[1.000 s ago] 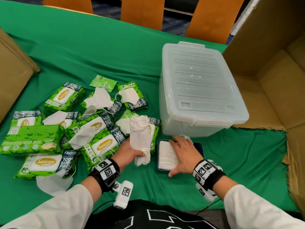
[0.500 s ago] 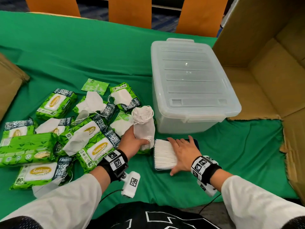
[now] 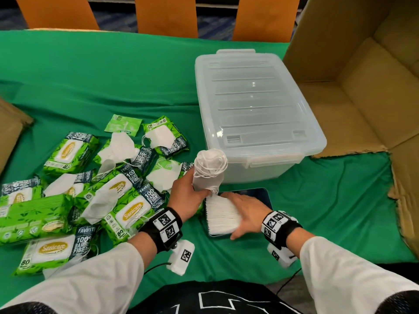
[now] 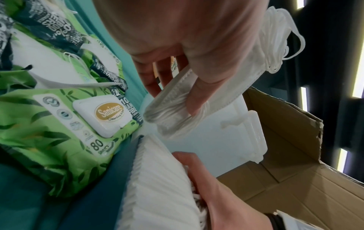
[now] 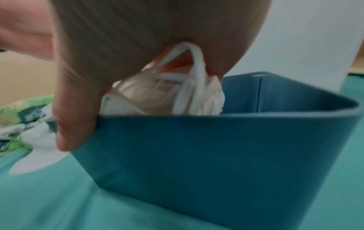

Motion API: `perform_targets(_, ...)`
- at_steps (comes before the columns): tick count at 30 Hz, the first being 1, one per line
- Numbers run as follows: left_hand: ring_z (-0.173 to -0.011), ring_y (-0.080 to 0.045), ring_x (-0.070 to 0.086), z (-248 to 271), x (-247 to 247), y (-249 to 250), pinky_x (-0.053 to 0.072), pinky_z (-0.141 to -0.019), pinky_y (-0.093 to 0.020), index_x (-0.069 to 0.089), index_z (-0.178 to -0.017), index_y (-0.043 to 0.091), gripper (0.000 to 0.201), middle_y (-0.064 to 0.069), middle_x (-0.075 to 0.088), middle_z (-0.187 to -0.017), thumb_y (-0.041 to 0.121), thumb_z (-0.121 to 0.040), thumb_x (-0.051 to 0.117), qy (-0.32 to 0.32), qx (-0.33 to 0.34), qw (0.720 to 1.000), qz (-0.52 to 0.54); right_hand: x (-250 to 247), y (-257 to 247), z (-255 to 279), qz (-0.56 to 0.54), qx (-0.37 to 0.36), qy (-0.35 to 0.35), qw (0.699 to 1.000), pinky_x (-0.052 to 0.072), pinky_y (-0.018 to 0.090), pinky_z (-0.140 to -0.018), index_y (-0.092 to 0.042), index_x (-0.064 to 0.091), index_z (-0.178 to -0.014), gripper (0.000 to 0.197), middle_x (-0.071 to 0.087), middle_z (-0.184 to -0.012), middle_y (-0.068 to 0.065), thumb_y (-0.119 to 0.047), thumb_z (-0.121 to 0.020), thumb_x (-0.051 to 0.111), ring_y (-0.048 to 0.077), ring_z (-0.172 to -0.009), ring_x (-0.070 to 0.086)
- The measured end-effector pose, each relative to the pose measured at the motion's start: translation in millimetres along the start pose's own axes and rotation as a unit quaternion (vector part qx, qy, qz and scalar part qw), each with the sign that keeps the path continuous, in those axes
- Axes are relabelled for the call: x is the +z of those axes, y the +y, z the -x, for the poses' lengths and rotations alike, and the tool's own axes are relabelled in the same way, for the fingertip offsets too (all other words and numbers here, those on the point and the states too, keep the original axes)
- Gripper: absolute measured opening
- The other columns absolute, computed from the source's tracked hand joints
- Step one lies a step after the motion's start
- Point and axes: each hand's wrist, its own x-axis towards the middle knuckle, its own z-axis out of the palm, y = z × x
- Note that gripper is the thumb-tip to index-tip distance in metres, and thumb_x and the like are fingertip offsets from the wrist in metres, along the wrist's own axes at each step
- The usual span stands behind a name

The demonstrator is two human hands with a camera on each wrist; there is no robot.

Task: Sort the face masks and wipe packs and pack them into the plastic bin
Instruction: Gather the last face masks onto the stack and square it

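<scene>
My left hand grips a rolled bundle of white face masks and holds it upright just left of the blue box. In the left wrist view the fingers curl round the mask bundle. My right hand lies flat on the stack of white masks inside that box, thumb at the near edge; the right wrist view shows the thumb against the blue box. The clear plastic bin stands behind with its lid on. Green wipe packs and loose masks lie mixed at the left.
A large open cardboard box lies on its side at the right, close to the bin. Another cardboard flap sits at the left edge. Orange chair backs line the far side of the green tablecloth.
My left hand has lifted the mask bundle off the wipe packs, turned it upright and brought it to the blue box. The right hand has turned slightly on the stack.
</scene>
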Motion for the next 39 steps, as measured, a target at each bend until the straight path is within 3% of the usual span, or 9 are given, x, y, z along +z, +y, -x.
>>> perform_targets(3, -0.090, -0.012, 0.064, -2, 5, 5, 0.043, -0.068, -0.008, 0.067, -0.124, 0.020, 0.058, 0.014, 0.066, -0.092, 0.007, -0.071, 0.086, -0.002, 0.003, 1.000, -0.018, 1, 2, -2, -0.016, 0.002, -0.013, 1.000, 0.041, 0.050, -0.106, -0.050, 0.019, -0.150, 0.123, 0.054, -0.138, -0.005, -0.066, -0.047, 0.084, 0.023, -0.121, 0.054)
perform_targets(6, -0.086, -0.011, 0.062, -4, 13, 9, 0.042, -0.067, -0.003, 0.068, -0.124, 0.021, 0.058, 0.015, 0.066, -0.088, 0.008, -0.071, 0.086, 0.004, -0.001, 1.000, -0.022, 4, 5, -2, -0.057, 0.005, -0.027, 0.998, 0.043, 0.047, -0.103, -0.050, 0.026, -0.149, 0.116, 0.052, -0.135, -0.004, -0.052, -0.052, 0.089, 0.022, -0.119, 0.052)
perform_targets(11, -0.096, -0.026, 0.069, -6, 32, 10, 0.056, -0.082, -0.035, 0.064, -0.126, 0.030, 0.059, -0.001, 0.076, -0.104, 0.018, -0.071, 0.082, -0.010, -0.010, 0.998, -0.061, 8, 6, 1, -0.079, 0.003, -0.021, 0.997, 0.047, 0.036, -0.095, -0.047, 0.031, -0.146, 0.106, 0.062, -0.130, 0.001, -0.043, -0.059, 0.090, 0.025, -0.114, 0.058)
perform_targets(17, -0.101, -0.031, 0.067, -8, 48, 6, 0.052, -0.082, -0.031, 0.060, -0.133, 0.033, 0.062, -0.005, 0.075, -0.112, 0.025, -0.075, 0.082, -0.070, -0.011, 0.989, -0.130, 11, 4, 6, -0.069, -0.021, -0.012, 0.997, 0.047, 0.043, -0.099, -0.048, 0.031, -0.143, 0.101, 0.062, -0.131, 0.002, -0.043, -0.059, 0.088, 0.026, -0.114, 0.058)
perform_targets(23, -0.101, -0.039, 0.068, -16, 51, 7, 0.056, -0.083, -0.039, 0.055, -0.137, 0.029, 0.060, -0.014, 0.074, -0.110, 0.022, -0.081, 0.073, -0.117, 0.032, 0.961, -0.249, 15, 6, 8, -0.045, -0.037, -0.007, 0.998, 0.044, 0.047, -0.102, -0.048, 0.027, -0.145, 0.104, 0.060, -0.131, 0.004, -0.050, -0.060, 0.086, 0.026, -0.115, 0.056)
perform_targets(28, -0.094, -0.040, 0.068, -13, 50, 7, 0.056, -0.075, -0.043, 0.054, -0.125, 0.026, 0.042, -0.014, 0.073, -0.100, 0.017, -0.085, 0.060, -0.158, 0.086, 0.923, -0.340, 13, 9, 12, -0.071, -0.050, 0.004, 0.996, 0.036, 0.042, -0.116, -0.044, 0.029, -0.149, 0.111, 0.046, -0.153, -0.001, -0.049, -0.056, 0.089, 0.023, -0.135, 0.044)
perform_targets(33, -0.097, -0.037, 0.068, -12, 51, 9, 0.054, -0.077, -0.041, 0.056, -0.122, 0.022, 0.035, -0.011, 0.071, -0.106, 0.019, -0.088, 0.061, -0.167, 0.108, 0.893, -0.403, 13, 12, 19, -0.123, -0.045, 0.028, 0.991, 0.039, 0.032, -0.107, -0.041, 0.038, -0.137, 0.098, 0.051, -0.139, -0.007, -0.057, -0.055, 0.089, 0.014, -0.122, 0.047)
perform_targets(36, -0.100, -0.036, 0.067, -12, 57, 8, 0.055, -0.079, -0.042, 0.056, -0.129, 0.022, 0.043, -0.009, 0.066, -0.113, 0.014, -0.087, 0.060, -0.166, 0.105, 0.885, -0.422, 13, 10, 21, -0.311, 0.045, 0.074, 0.946, 0.051, 0.042, -0.100, -0.033, 0.059, -0.110, 0.067, 0.070, -0.113, -0.009, -0.073, -0.061, 0.080, 0.012, -0.104, 0.064)
perform_targets(39, -0.103, -0.034, 0.065, -12, 61, 7, 0.056, -0.079, -0.043, 0.054, -0.133, 0.019, 0.044, -0.009, 0.057, -0.119, 0.012, -0.090, 0.058, -0.173, 0.096, 0.877, -0.437, 10, 8, 17, -0.465, 0.115, 0.126, 0.869, 0.053, 0.043, -0.101, -0.030, 0.074, -0.106, 0.059, 0.077, -0.104, -0.011, -0.075, -0.069, 0.075, 0.006, -0.101, 0.071)
